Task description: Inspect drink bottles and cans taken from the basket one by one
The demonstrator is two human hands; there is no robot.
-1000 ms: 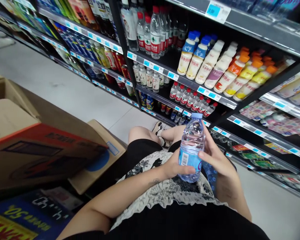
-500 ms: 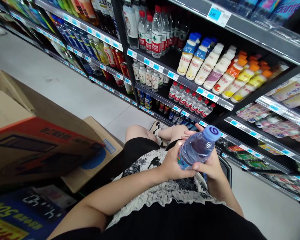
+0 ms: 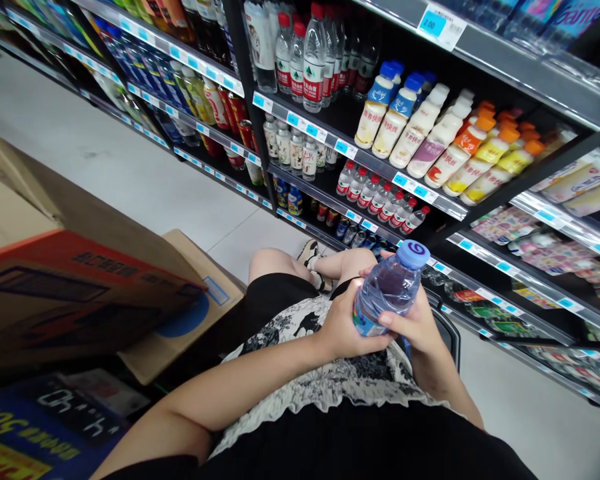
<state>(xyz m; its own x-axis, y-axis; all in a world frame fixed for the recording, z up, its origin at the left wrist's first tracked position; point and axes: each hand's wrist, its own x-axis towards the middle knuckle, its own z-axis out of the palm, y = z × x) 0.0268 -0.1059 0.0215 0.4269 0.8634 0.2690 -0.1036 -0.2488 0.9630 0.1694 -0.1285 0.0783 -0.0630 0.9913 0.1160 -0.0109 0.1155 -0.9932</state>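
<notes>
A clear plastic water bottle (image 3: 387,293) with a blue swirl-marked cap is held in front of my lap, its top leaning to the right. My left hand (image 3: 347,323) wraps round its lower part from the left. From the other side my right hand (image 3: 413,327) grips it, thumb laid across the front near the label. The bottle's base and most of my fingers are hidden behind it. The cap is on, and neither hand touches it.
Shelves of bottled drinks (image 3: 314,67) run along the far side of the aisle, with milk-drink bottles (image 3: 413,127) at the right. An open cardboard box (image 3: 80,280) stands close on my left, above a blue printed sign (image 3: 45,427). Pale floor (image 3: 115,160) lies between.
The bottle has shifted slightly left and up in view and stands a little more upright. Both hands keep hold of it.
</notes>
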